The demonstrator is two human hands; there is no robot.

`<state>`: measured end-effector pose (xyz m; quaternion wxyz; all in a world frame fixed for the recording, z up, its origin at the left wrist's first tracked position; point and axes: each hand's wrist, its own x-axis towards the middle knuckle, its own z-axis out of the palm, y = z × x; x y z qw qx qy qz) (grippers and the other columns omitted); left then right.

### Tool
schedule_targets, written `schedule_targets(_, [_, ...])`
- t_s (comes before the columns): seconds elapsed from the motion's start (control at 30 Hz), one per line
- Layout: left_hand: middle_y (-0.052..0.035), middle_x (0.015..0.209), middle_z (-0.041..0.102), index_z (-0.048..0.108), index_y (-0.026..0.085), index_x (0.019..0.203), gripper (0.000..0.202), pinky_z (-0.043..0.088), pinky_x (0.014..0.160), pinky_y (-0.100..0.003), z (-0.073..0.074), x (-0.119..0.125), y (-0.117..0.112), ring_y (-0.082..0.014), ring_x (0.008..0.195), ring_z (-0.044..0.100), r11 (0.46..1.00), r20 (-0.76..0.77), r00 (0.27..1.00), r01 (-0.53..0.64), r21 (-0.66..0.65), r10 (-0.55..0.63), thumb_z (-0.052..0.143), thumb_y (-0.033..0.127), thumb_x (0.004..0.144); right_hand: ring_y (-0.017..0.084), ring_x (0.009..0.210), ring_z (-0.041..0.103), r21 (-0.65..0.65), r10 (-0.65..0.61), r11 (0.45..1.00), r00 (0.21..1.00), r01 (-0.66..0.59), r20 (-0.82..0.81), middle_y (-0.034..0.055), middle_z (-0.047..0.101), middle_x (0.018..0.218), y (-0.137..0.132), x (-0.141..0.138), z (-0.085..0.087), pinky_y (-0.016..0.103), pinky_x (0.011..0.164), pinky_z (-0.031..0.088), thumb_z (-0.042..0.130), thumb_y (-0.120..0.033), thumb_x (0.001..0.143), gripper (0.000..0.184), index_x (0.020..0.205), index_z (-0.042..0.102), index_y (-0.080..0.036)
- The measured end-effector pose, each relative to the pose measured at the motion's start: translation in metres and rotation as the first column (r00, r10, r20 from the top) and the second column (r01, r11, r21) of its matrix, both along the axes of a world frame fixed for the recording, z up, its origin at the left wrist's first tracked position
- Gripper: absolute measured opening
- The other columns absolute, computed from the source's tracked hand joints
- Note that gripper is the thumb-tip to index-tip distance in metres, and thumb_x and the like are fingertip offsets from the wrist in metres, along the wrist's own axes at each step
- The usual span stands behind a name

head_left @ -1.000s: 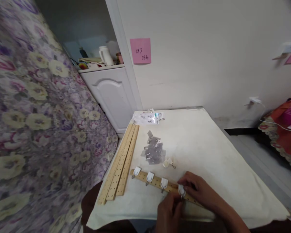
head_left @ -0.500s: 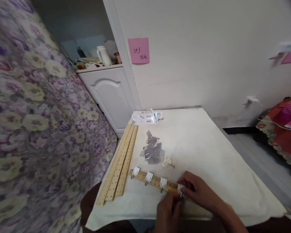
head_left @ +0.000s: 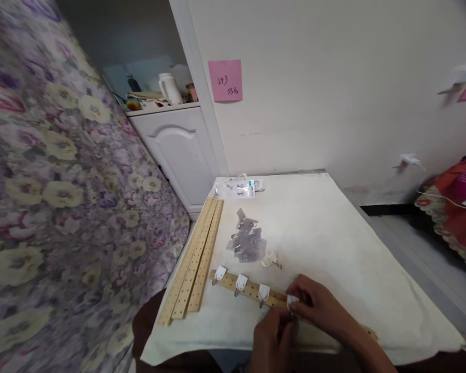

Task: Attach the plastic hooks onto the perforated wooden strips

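Note:
A perforated wooden strip point(head_left: 248, 288) lies near the table's front edge with three white hooks point(head_left: 241, 283) stuck along it. My right hand point(head_left: 318, 306) rests on the strip with its fingers pinched on a fourth white hook point(head_left: 292, 300). My left hand point(head_left: 271, 339) is closed just below that hook, its fingertips touching it from the front. A loose white hook point(head_left: 271, 260) lies just behind the strip, beside a pile of clear hook pieces point(head_left: 247, 243).
Two more perforated wooden strips point(head_left: 194, 261) lie along the left edge of the white-covered table point(head_left: 334, 233). A hook packet point(head_left: 235, 188) sits at the back. A floral bedspread point(head_left: 62, 197) fills the left; a white cabinet point(head_left: 176, 147) and wall stand behind.
My hands stay on the fourth hook, with only small finger shifts. The view has swayed slightly.

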<state>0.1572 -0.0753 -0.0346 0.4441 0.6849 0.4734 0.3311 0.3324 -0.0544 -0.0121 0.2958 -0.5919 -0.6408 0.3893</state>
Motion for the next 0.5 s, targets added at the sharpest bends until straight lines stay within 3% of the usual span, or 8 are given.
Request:
schedule_targets(0.23, [-0.0035, 0.087, 0.071, 0.066, 0.02, 0.094, 0.019, 0.046, 0.073, -0.025, 0.002, -0.002, -0.001, -0.017, 0.079, 0.063, 1.0, -0.009, 1.0, 0.018, -0.004, -0.018, 0.05, 0.022, 0.083, 0.012, 0.067, 0.051, -0.002, -0.006, 1.0, 1.0, 0.006, -0.023, -0.003, 0.057, 0.072, -0.001, -0.001, -0.003, 0.023, 0.06, 0.037, 0.059, -0.018, 0.071, 0.016, 0.087, 0.061, -0.021])
schedule_targets(0.5, [-0.0002, 0.07, 0.063, 0.062, 0.019, 0.082, 0.016, 0.044, 0.062, -0.02, 0.002, -0.015, -0.007, -0.0132, 0.065, 0.057, 0.997, -0.064, 0.998, 0.0, 0.082, 0.005, 0.047, 0.024, 0.086, 0.012, 0.067, 0.051, 0.014, -0.019, 1.0, 1.0, 0.019, -0.017, -0.0032, 0.057, 0.073, -0.001, -0.001, -0.001, 0.023, 0.061, 0.037, 0.059, -0.017, 0.07, 0.016, 0.086, 0.062, -0.021])
